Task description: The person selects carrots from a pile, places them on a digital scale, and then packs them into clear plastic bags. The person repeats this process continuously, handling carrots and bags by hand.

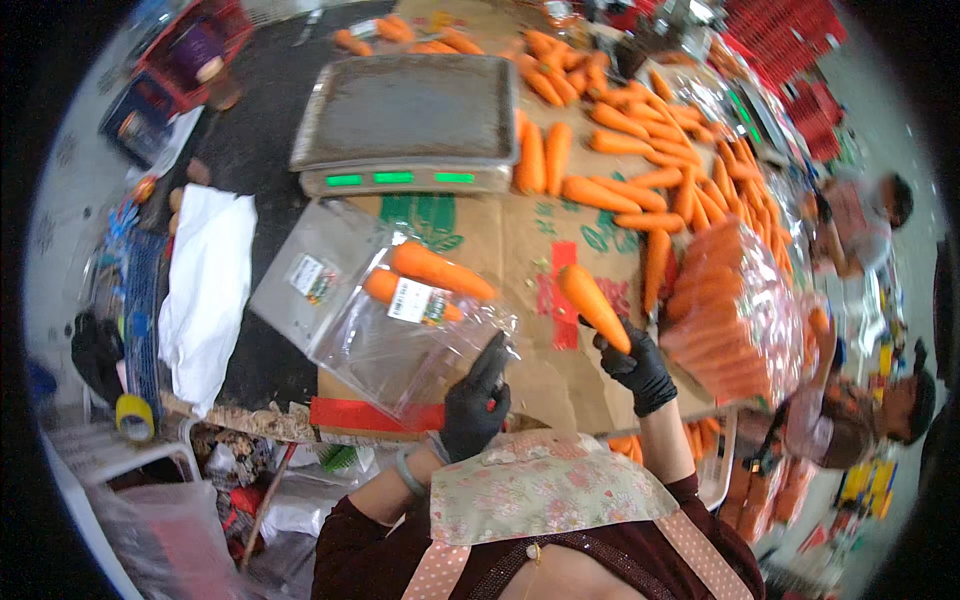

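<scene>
In a black glove, my right hand (634, 364) grips the lower end of a carrot (592, 304) above the flattened cardboard. My left hand (476, 401), gloved in black too, is at the mouth of a clear plastic bag (375, 352); its fingers meet the bag's edge, and whether they pinch the film is not clear. Two carrots (442, 270) lie in that bag, under a printed label (418, 301). Another clear bag with a label (311, 277) lies beneath at the left. Beyond the bags stands a digital scale (412, 112) with an unloaded metal pan and lit green displays.
Many loose carrots (645, 142) spread over the cardboard beyond and right of the scale. A large clear bag packed with carrots (724, 315) sits at the right. White paper (206, 292) and yellow tape (135, 418) are at the left. Two people (847, 420) are at the far right.
</scene>
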A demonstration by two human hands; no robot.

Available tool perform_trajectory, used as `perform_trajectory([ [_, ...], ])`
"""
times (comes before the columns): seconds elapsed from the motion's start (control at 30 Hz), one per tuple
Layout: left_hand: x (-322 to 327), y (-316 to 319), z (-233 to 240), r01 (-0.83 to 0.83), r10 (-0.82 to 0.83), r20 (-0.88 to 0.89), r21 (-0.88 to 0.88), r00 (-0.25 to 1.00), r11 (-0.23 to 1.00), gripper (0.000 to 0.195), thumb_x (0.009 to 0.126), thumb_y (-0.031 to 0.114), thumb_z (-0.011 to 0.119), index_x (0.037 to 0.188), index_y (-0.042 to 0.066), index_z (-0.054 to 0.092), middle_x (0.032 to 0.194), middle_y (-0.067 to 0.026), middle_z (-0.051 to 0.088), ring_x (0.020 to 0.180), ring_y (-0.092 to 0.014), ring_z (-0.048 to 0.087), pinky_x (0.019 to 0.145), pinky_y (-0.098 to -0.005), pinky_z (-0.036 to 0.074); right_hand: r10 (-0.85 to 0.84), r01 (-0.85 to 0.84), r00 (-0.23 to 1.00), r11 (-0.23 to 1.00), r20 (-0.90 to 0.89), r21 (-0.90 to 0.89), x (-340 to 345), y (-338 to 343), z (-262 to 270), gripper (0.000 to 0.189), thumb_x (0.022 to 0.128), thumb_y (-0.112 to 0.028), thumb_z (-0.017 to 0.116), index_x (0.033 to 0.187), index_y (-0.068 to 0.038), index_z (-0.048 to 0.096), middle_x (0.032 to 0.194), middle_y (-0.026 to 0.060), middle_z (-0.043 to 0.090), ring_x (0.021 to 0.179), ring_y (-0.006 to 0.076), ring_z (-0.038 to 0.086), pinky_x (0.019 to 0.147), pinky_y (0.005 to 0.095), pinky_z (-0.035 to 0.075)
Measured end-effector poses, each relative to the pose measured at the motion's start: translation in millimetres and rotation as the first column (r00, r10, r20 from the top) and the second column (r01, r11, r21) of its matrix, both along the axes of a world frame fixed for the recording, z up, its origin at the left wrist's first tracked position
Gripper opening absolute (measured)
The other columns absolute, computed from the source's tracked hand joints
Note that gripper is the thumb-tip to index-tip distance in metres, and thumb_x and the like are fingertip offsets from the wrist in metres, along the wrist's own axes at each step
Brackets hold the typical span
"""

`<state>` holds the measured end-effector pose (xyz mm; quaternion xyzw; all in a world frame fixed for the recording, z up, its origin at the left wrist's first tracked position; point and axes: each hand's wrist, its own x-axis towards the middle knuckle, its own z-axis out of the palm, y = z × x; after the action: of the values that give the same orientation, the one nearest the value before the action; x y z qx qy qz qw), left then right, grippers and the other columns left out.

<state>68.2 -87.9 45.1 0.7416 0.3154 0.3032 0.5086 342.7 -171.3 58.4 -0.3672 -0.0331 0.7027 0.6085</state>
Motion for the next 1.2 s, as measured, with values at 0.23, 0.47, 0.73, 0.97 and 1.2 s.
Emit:
perform_trajectory([
  [0.23, 8, -4, 19, -0.018, 0.017, 0.007, 0.066, 1.0, 0.998, 0.068, 0.077, -0.005, 0.056, 0.14, 0.007, 0.034, 0.147, -0.0131, 0.033, 0.099, -0.025, 0.062, 0.065, -0.028, 0.051, -0.006, -0.004, 0.992, 0.997, -0.13, -0.076, -31, -55, -8, 0.038, 0.098, -0.026, 0.039, 0.121, 0.003, 0.046, 0.079, 0.013, 0.055, 0.04, 0.0041, 0.036, 0.035, 0.0159, 0.03],
  [0.47, 10, -15, 26, -0.084, 0.098, -0.115, 0.127, 0.988, 0.988, 0.08, 0.071, -0.002, 0.056, 0.144, 0.005, 0.024, 0.151, -0.0146, 0.023, 0.078, -0.031, 0.063, 0.062, -0.0343, 0.051, 0.309, -0.265, 0.925, 0.942, 0.22, -0.206, -42, -44, -13, 0.037, 0.096, -0.029, 0.045, 0.118, 0.001, 0.051, 0.074, 0.0111, 0.057, 0.042, 0.0061, 0.039, 0.035, 0.015, 0.028],
  [0.73, -3, -13, 29, -0.12, 0.114, -0.135, -0.038, 0.984, 0.992, 0.09, 0.069, -0.009, 0.059, 0.147, 0.007, 0.017, 0.151, -0.0161, 0.022, 0.089, -0.026, 0.061, 0.067, -0.0294, 0.051, 0.414, -0.512, 0.662, 0.858, 0.625, -0.026, -79, -21, -37, 0.04, 0.091, -0.031, 0.054, 0.119, -0.003, 0.056, 0.092, 0.0014, 0.059, 0.074, 0.0075, 0.052, 0.067, 0.023, 0.042],
  [0.97, -3, -14, 27, -0.13, 0.136, -0.107, 0.059, 0.985, 0.99, 0.085, 0.072, -0.007, 0.058, 0.146, 0.006, 0.019, 0.149, -0.0168, 0.025, 0.095, -0.03, 0.062, 0.069, -0.0314, 0.051, 0.406, -0.542, 0.668, 0.84, 0.623, 0.033, -83, -23, -47, 0.038, 0.091, -0.03, 0.057, 0.119, -0.004, 0.056, 0.098, 0.0028, 0.064, 0.083, 0.0101, 0.057, 0.076, 0.0253, 0.047],
  [1.2, -12, -9, 24, -0.052, 0.168, -0.344, 0.321, 0.924, 0.946, 0.075, 0.073, 0.001, 0.053, 0.143, 0.003, 0.027, 0.151, -0.0143, 0.024, 0.056, -0.028, 0.057, 0.052, -0.036, 0.047, 0.36, -0.482, 0.486, 0.87, 0.796, -0.1, -85, 25, -52, 0.028, 0.077, -0.003, 0.067, 0.103, -0.002, 0.058, 0.08, 0.0038, 0.062, 0.073, 0.0118, 0.058, 0.067, 0.0276, 0.049],
])
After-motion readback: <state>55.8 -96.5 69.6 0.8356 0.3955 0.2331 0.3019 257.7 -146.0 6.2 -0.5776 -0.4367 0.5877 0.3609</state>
